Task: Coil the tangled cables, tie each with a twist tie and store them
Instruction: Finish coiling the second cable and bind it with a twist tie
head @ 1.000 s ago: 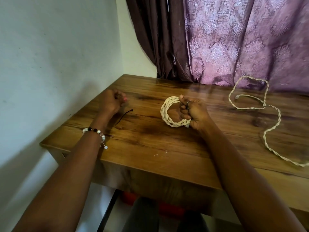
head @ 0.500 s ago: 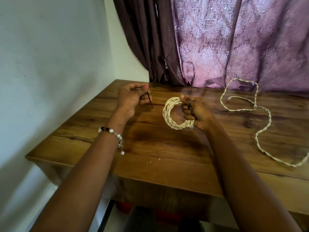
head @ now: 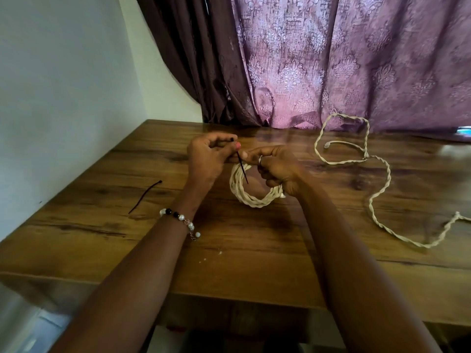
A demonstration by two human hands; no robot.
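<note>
Since half a second ago, the left hand (head: 209, 159) has carried the dark twist tie (head: 242, 169) across the gap and now meets the right hand (head: 276, 169) directly above the coiled cable (head: 248, 191). A second earlier that tie was just being picked up off the desk (head: 102, 238). Now the left hand pinches its upper end between thumb and fingertips, with the free end hanging down across the top of the coil.

Gripping the coil on its right side, the right hand holds it upright with the lower loops resting on the desk. Its fingers are curled round the bundled turns, and the extended finger reaches toward the tie.

By the look of it, coiling of this cable is finished and tying is just starting. Next, the tie needs to be threaded through the coil's opening, wrapped round the turns, and its two ends twisted together while the right hand keeps the loops from springing apart.

A spare tie (head: 145, 197) lies on the desk well to the left. Loose and uncoiled, a second cable (head: 377, 189) sprawls across the right side of the desk, in front of the curtain (head: 331, 59).
</note>
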